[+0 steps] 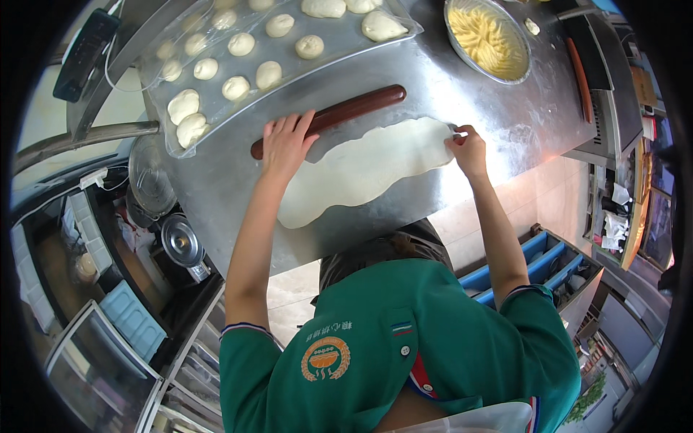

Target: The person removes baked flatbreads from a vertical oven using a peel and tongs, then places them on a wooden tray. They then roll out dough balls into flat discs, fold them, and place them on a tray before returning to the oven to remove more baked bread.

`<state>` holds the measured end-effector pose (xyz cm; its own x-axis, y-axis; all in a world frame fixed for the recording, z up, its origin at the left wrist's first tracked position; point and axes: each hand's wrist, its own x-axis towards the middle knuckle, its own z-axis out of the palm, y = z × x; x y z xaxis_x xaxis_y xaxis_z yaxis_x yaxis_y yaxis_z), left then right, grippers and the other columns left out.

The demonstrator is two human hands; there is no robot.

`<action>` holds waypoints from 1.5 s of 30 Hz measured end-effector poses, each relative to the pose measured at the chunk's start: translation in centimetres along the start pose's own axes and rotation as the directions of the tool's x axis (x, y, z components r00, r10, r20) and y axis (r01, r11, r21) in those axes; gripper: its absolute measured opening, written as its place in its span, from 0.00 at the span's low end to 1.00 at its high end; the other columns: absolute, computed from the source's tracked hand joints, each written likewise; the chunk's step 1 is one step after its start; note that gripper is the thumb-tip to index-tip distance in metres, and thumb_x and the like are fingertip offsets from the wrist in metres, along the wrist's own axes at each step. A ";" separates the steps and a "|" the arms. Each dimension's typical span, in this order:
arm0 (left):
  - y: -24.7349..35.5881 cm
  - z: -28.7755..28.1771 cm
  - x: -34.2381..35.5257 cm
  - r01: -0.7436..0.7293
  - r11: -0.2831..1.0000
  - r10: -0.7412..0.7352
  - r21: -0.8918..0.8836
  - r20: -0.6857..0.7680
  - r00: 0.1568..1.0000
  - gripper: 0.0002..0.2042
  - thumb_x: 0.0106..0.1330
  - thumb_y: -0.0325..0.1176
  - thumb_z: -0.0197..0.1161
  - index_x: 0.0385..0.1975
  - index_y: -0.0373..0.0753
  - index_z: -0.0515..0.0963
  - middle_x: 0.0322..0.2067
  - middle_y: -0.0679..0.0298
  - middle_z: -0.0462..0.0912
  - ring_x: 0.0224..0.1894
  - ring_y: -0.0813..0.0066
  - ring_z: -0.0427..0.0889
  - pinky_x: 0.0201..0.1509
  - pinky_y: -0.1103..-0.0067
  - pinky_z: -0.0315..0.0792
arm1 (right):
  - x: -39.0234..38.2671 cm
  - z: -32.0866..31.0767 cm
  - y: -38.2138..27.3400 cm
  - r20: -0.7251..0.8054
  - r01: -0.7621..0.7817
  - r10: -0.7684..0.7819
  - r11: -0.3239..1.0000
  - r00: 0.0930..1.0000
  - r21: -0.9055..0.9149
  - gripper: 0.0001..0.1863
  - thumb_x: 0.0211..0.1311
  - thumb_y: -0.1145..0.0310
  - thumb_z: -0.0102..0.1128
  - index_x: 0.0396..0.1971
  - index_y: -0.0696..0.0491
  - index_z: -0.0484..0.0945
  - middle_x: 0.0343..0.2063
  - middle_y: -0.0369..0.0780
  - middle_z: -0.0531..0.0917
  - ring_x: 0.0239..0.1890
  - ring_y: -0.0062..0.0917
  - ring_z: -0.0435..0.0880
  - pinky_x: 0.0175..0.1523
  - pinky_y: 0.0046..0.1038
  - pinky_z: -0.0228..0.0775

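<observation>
A long, thin sheet of pale dough (368,166) with wavy edges lies flat across the steel table. Its right end is pinched between the thumb and fingers of my right hand (469,150). My left hand (285,146) is over the left part of a dark brown rolling pin (354,110), its fingers draped across the wood. The pin lies slanted on the table just beyond the dough sheet, its far end pointing up to the right.
At the back left, a metal tray (317,67) lined with clear plastic holds several dough balls. A bowl of shredded yellow filling (489,40) stands at the back right, near a small dough scrap (532,27). Another brown rod (580,79) lies by the table's right edge (570,144).
</observation>
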<state>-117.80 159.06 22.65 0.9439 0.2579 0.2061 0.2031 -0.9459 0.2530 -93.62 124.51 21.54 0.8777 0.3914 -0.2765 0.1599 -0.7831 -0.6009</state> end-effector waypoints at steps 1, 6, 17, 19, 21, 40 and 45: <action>1.0 0.5 0.8 0.062 0.998 -0.062 0.007 0.135 0.989 0.28 0.60 0.41 0.67 0.61 0.43 0.70 0.51 0.63 0.77 0.53 0.65 0.75 0.60 0.64 0.61 | 0.2 0.0 0.7 0.009 0.093 -0.093 0.996 0.996 0.014 0.13 0.47 0.70 0.69 0.33 0.61 0.81 0.23 0.45 0.85 0.26 0.33 0.85 0.36 0.30 0.77; 12.0 2.7 -1.6 0.070 0.993 -0.081 -0.100 -0.111 0.991 0.41 0.59 0.58 0.62 0.68 0.39 0.61 0.70 0.49 0.58 0.73 0.52 0.55 0.73 0.49 0.43 | -0.8 -0.2 -1.9 -0.022 0.185 -0.186 0.981 0.982 -0.053 0.07 0.57 0.71 0.63 0.31 0.60 0.79 0.29 0.50 0.84 0.33 0.42 0.85 0.39 0.37 0.76; 22.6 5.3 -2.2 0.423 0.776 -0.558 -0.469 -0.196 0.806 0.27 0.60 0.23 0.52 0.63 0.26 0.65 0.62 0.42 0.67 0.64 0.42 0.66 0.69 0.57 0.59 | 1.7 -22.0 -5.6 0.430 -0.405 -0.440 0.157 0.788 0.901 0.27 0.66 0.65 0.60 0.62 0.56 0.64 0.45 0.43 0.82 0.43 0.27 0.86 0.50 0.32 0.82; 25.1 5.1 1.2 0.275 0.793 -0.479 -0.544 -0.278 0.833 0.26 0.62 0.22 0.51 0.64 0.26 0.64 0.63 0.42 0.67 0.65 0.44 0.65 0.69 0.58 0.59 | 8.4 -27.3 0.7 0.166 -0.054 -0.462 0.244 0.871 0.968 0.32 0.67 0.66 0.58 0.67 0.56 0.58 0.42 0.41 0.84 0.46 0.28 0.85 0.52 0.31 0.81; 28.1 7.0 5.6 0.202 0.824 -0.385 -0.530 -0.260 0.886 0.27 0.64 0.27 0.53 0.65 0.28 0.64 0.65 0.44 0.65 0.69 0.46 0.62 0.72 0.57 0.53 | 15.0 -29.6 8.6 0.015 0.125 -0.374 0.347 0.927 0.930 0.20 0.69 0.68 0.58 0.58 0.56 0.72 0.36 0.36 0.85 0.37 0.22 0.84 0.45 0.26 0.78; 9.9 4.9 -8.4 0.627 0.766 -0.633 0.143 0.002 0.774 0.43 0.67 0.48 0.59 0.72 0.30 0.44 0.73 0.44 0.43 0.75 0.47 0.43 0.76 0.56 0.38 | 19.0 -16.5 4.9 -0.194 0.722 -0.724 0.685 0.662 -0.095 0.19 0.67 0.56 0.60 0.47 0.56 0.82 0.45 0.50 0.84 0.46 0.44 0.83 0.53 0.34 0.73; 7.6 2.4 -11.8 0.622 0.774 -0.623 -0.122 0.035 0.782 0.46 0.64 0.53 0.61 0.72 0.30 0.45 0.74 0.47 0.43 0.76 0.50 0.42 0.75 0.53 0.37 | 16.0 -11.4 -2.5 0.224 0.622 -0.581 0.747 0.783 -0.236 0.18 0.67 0.55 0.59 0.40 0.57 0.82 0.32 0.52 0.83 0.36 0.46 0.83 0.40 0.40 0.72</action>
<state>-126.81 148.31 19.90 0.6205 0.7836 -0.0292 0.7122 -0.5476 0.4391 -74.83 127.25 27.18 0.4928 0.8694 -0.0355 0.7715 -0.4555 -0.4442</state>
